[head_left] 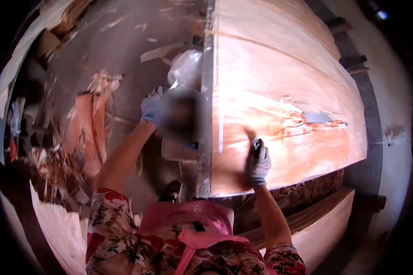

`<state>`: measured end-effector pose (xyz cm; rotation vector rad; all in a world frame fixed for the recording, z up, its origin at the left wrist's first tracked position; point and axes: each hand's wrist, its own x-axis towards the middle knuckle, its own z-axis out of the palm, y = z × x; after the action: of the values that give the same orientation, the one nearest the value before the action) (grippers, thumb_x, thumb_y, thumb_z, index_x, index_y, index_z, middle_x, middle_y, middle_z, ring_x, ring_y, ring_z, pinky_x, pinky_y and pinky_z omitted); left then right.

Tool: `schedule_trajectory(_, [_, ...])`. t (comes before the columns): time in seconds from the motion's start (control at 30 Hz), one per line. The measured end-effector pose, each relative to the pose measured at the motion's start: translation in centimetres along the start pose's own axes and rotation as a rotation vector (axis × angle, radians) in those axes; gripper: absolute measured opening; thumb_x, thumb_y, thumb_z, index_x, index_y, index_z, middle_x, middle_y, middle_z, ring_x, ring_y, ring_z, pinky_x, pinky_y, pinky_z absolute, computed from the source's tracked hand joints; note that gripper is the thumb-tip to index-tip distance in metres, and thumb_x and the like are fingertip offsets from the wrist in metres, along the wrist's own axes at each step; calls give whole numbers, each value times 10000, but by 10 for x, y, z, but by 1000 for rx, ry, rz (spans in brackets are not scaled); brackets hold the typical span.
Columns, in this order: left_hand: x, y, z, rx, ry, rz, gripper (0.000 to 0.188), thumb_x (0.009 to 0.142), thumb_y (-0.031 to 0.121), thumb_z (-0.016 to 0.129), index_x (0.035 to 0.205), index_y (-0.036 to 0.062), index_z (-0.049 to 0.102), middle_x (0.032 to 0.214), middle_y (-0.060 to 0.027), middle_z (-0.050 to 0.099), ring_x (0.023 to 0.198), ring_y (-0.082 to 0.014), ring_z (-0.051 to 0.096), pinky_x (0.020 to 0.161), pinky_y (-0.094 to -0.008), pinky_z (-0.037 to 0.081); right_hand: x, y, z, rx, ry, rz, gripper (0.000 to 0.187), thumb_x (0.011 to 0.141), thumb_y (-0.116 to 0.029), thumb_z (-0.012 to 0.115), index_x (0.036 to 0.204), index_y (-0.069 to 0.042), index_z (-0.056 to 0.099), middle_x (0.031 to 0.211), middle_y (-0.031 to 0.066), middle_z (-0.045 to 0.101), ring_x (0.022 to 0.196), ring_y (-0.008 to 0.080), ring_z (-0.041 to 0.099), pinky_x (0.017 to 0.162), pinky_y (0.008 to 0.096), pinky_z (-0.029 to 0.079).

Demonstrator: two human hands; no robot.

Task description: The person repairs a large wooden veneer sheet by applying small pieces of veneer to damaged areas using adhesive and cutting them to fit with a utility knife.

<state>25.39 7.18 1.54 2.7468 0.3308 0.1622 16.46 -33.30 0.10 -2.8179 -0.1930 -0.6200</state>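
A large stack of pale wood veneer sheets [280,68] fills the right half of the view, with a torn hole in its top sheet. My right hand [258,162], in a grey glove with dark fingertips, is over the stack's near part. Its fingers are curled; a small brownish, blurred shape sticks out above them, and I cannot make out what it is. On the left, my left hand [150,106] in a bluish-grey glove reaches forward beside the stack's edge. A round blurred patch covers what lies by its fingers. Just beyond is a clear plastic bag [186,68].
A dark metal edge [205,114] runs along the stack's left side. Torn reddish veneer pieces [85,130] and scraps litter the floor at left. More layered sheets [328,229] lie low at right. A pale wall [392,110] stands far right.
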Motion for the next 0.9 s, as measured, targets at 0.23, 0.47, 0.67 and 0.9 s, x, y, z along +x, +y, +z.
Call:
schedule_trajectory(0.23, [48,-7,31,-244,40,-45,297,898,253,633,1127,67,674,950,-211,690,891,-390,660,741,-441,514,3,8,-9,59,6,-4,518,873,-160,621,1372,-79,506,1000,162,626,804,354,638,634,440,512])
schedule_trajectory(0.47, [-4,16,-32,-673,-11,82,188,925,194,634,1035,59,706,838,-68,710,751,-148,647,681,-331,515,8,6,-22,233,-41,38,428,851,-49,578,1279,-50,589,1103,170,655,876,360,662,720,417,539])
schedule_trajectory(0.67, [-104,80,-98,-1349,-742,-95,181,933,22,592,1099,3,660,1025,-94,695,958,-190,668,833,-313,540,6,-40,-51,1205,-689,380,283,957,-42,539,1218,-2,638,1001,101,722,919,184,680,804,305,531])
schedule_trajectory(0.9, [-131,25,-45,-700,-1365,504,266,985,192,575,1185,39,661,1059,-117,690,1000,-201,660,885,-297,517,-15,-145,7,1808,-757,1158,386,1021,-335,526,1285,-58,576,873,21,625,706,98,567,584,237,449])
